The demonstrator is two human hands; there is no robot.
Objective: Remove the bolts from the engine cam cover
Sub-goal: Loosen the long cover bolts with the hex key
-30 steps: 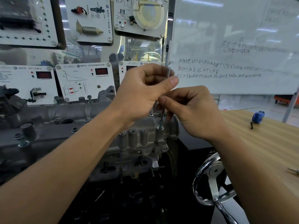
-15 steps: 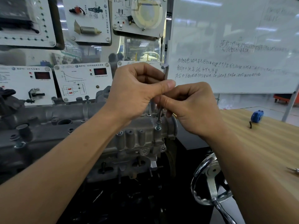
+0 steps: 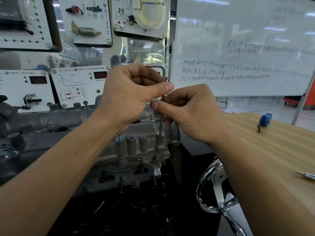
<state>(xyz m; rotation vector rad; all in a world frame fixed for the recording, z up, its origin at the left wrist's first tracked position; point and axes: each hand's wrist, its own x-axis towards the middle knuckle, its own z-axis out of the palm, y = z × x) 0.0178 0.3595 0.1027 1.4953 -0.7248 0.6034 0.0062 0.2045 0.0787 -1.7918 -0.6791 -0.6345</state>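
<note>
Since the earlier frame the dark L-shaped hex key [image 3: 164, 77] is seen turned, and its short arm is now pointed left over the knuckles of the left hand [image 3: 133, 92]. That arm is gripped under the hand's curled fingers, and the thumb is laid straight against the long shaft. Lower down, the shaft is pinched between thumb and forefinger of the right hand [image 3: 190, 113]. The key's tip is seated in a silver flanged bolt [image 3: 160, 129], raised with thread exposed at the right end of the grey cast-aluminium cam cover [image 3: 136, 147]. A VW roundel [image 3: 75, 69] is printed on a white sensor panel [image 3: 75, 86]. The handwritten Chinese lines on the whiteboard [image 3: 238, 48] cannot be read.
</note>
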